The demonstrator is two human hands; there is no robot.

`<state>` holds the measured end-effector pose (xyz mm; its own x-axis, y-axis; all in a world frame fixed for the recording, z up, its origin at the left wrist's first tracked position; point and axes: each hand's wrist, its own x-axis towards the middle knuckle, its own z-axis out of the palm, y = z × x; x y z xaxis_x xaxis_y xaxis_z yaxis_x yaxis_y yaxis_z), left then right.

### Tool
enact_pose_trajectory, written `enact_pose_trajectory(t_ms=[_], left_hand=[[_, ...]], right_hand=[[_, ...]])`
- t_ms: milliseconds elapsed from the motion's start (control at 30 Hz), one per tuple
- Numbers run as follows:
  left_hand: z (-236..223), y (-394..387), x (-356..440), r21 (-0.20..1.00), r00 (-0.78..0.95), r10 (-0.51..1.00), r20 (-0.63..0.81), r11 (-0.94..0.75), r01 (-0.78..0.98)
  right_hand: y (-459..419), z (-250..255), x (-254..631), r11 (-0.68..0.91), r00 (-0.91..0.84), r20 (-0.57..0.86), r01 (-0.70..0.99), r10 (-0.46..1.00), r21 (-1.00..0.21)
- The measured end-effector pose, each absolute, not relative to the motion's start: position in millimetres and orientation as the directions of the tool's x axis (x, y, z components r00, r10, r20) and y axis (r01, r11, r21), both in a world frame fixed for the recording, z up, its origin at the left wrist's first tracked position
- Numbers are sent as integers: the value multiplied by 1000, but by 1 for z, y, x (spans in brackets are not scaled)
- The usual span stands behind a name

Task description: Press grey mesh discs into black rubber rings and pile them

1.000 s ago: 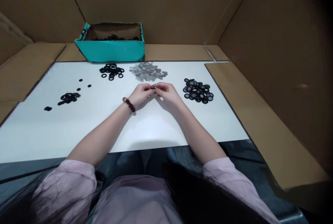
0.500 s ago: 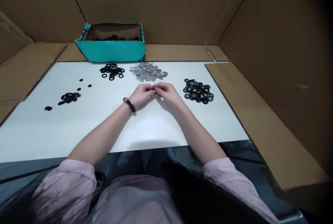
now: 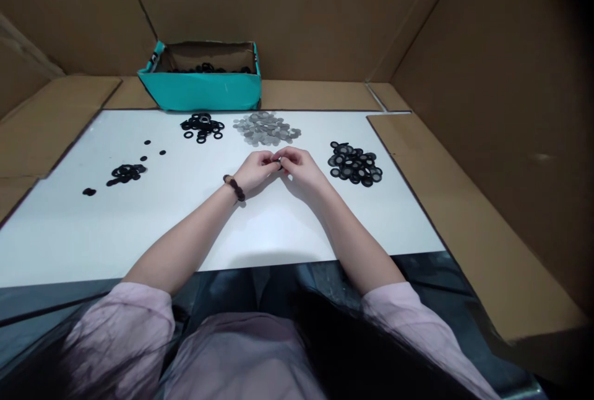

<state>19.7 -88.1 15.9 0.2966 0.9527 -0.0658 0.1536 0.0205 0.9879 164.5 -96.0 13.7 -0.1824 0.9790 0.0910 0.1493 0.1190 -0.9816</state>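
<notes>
A small black ring (image 3: 279,165) is pinched between both hands over the middle of the white table; fingers cover most of it. My left hand (image 3: 257,171), with a dark beaded bracelet on the wrist, is closed on its left side. From the right, my right hand (image 3: 299,168) grips the same ring with thumb and fingers. Just beyond the hands lies a heap of grey translucent discs (image 3: 266,129). Left of that heap is a pile of black rings (image 3: 202,127). Black rings with grey centres (image 3: 355,165) are piled to the right of my right hand.
A teal box (image 3: 204,91) with black rings inside stands at the back left. Another black pile (image 3: 125,174) and a few loose black pieces (image 3: 90,192) lie on the left of the white table (image 3: 273,233). Cardboard walls (image 3: 315,16) enclose the back and sides.
The whole view has shifted slightly, with things appearing a little further right. Both hands keep their pinch on the black ring; only small finger movement shows.
</notes>
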Motion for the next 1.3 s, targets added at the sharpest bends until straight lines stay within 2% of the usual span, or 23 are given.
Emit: enact_pose_trajectory(t_ms=[133, 333, 400, 500, 600, 667, 733, 800, 900, 967, 1167, 1233, 1300], left_hand=[[19, -90, 24, 993, 215, 974, -72, 50, 107], [22, -89, 18, 990, 372, 919, -135, 114, 77], [21, -88, 15, 991, 441, 889, -125, 96, 88], [19, -86, 15, 972, 516, 855, -53, -74, 223], [19, -84, 19, 880, 513, 853, 92, -311, 360], [21, -78, 14, 808, 424, 881, 209, -399, 432], [21, -67, -4, 754, 219, 920, 325, -392, 528], [20, -52, -33, 715, -71, 911, 406, -268, 646], [15, -34, -79, 689, -350, 856, 379, -9, 724], [11, -28, -99, 685, -386, 857, 343, 53, 726], [6, -27, -112, 669, -361, 882, 302, 73, 740], [9, -27, -111, 661, -383, 867, 319, 86, 745], [13, -28, -106, 652, -392, 850, 353, 77, 754]], right_hand=[[-98, 15, 164, 116, -225, 78, 160, 971, -980], [-99, 13, 166, 140, -162, 108, 208, 981, -968], [-99, 15, 168, 183, -191, 133, 275, 973, -944], [-99, 24, 168, 287, -297, 155, 476, 942, -831], [-100, 33, 174, 357, -311, 194, 647, 930, -673], [-102, 36, 189, 350, -242, 255, 713, 936, -608], [-107, 36, 215, 286, -114, 314, 761, 943, -582], [-115, 32, 247, 161, 54, 334, 797, 941, -582], [-131, 20, 288, -14, 246, 343, 829, 907, -559], [-139, 10, 302, -84, 299, 354, 855, 886, -512], [-142, 0, 307, -231, 359, 330, 900, 873, -369], [-140, 6, 303, -219, 364, 362, 897, 858, -384], [-137, 15, 292, -138, 356, 426, 876, 832, -462]])
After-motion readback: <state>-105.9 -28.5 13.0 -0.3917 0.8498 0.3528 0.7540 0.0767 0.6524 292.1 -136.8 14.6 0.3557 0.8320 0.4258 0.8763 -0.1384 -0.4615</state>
